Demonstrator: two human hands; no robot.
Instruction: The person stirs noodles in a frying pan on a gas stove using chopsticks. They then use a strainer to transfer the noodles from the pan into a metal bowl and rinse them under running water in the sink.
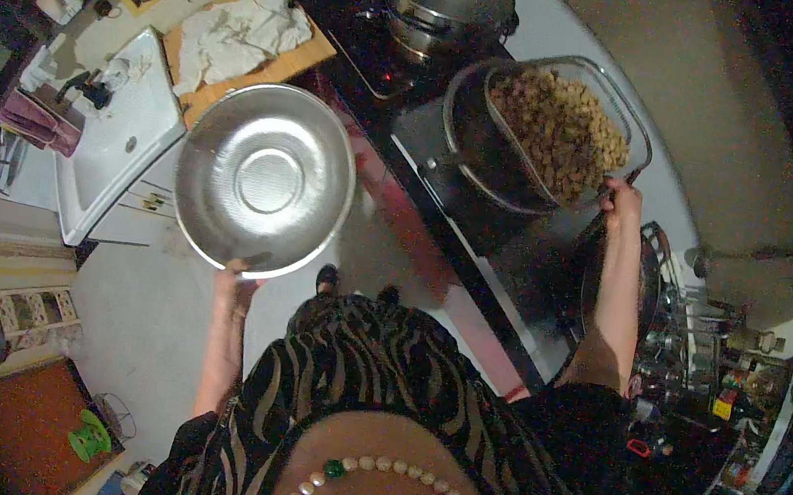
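Observation:
My left hand [236,274] grips the near rim of a large perforated metal colander [267,180], which I see straight into; nothing shows inside it. My right hand [621,199] is closed on the near corner of a wire-framed strainer basket [646,141]. Browned, cube-like food pieces [559,134] fill much of that basket, paler along the far right side. The basket overlaps the right part of a round dark pan [481,132] on the black stove.
A lidded steel pot [449,2] stands farther back on the stove, near a small red light. A crumpled white cloth [244,36] lies on a wooden board [317,48] beside a white sink [139,105]. Another dark pan [648,286] is behind my right forearm.

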